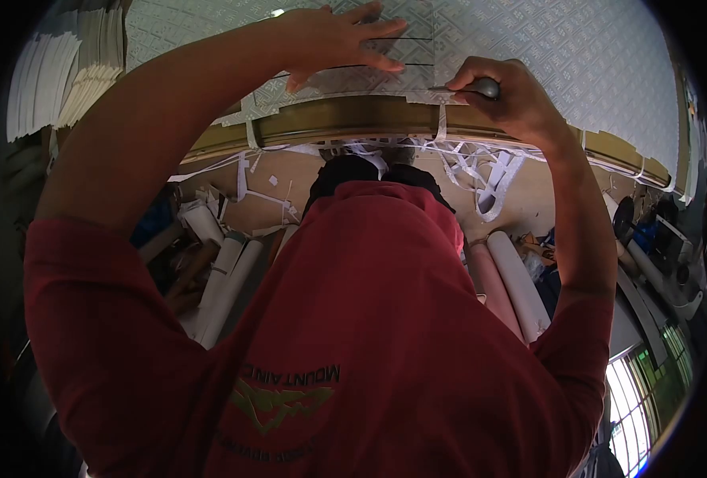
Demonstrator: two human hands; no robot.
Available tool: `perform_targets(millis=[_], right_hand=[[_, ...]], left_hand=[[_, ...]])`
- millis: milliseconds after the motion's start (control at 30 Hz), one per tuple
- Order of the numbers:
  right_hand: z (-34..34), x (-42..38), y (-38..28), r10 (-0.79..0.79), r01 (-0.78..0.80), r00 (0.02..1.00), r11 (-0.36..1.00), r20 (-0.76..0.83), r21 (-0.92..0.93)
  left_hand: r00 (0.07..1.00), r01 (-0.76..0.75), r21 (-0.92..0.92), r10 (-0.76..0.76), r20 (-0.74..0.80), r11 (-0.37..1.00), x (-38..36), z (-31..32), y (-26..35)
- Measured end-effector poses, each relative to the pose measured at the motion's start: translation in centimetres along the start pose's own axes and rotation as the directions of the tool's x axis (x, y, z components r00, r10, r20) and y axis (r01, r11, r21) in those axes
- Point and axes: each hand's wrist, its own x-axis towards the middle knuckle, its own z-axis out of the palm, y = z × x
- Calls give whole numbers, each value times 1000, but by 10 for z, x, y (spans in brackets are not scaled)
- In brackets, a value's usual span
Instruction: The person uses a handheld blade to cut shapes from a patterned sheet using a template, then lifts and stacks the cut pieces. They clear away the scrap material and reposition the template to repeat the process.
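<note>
My left hand [330, 38] lies with fingers spread on a clear plate with black lines [419, 51], over patterned pale sheet material [521, 32]. To its right, my right hand [513, 99] is closed around a thin-bladed tool with a rounded grey handle [487, 87]. The tool's thin tip points left, right at the lower right part of the clear plate, close to the sheet's near edge. Part of the handle is hidden in my fingers.
The table's wooden edge [353, 113] runs just below my hands, with white strips hanging over it. Cut scraps [493, 187] litter the floor. Long rolls [519, 275] stand at both sides of my body. Stacked folded sheets [47, 84] sit at the left.
</note>
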Motion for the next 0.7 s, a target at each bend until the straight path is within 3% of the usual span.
perform_targets(millis=[300, 400, 467, 600, 700], right_hand=[[2, 4, 0, -81, 84, 996, 993, 37, -82], [11, 3, 13, -121, 120, 993, 993, -1, -17], [24, 4, 21, -131, 135, 990, 986, -52, 101], [63, 35, -1, -128, 130, 992, 978, -24, 165], [126, 84, -19, -467, 473, 848, 880, -251, -42]], left_hand=[[1000, -13, -21, 13, 22, 1000, 3, 0, -1], [999, -2, 11, 1, 38, 1000, 2, -1, -5], [994, -86, -79, 91, 64, 993, 4, 5, -14], [991, -91, -83, 99, 88, 992, 2, 1, -16], [990, -95, -108, 105, 92, 990, 4, 17, -20]])
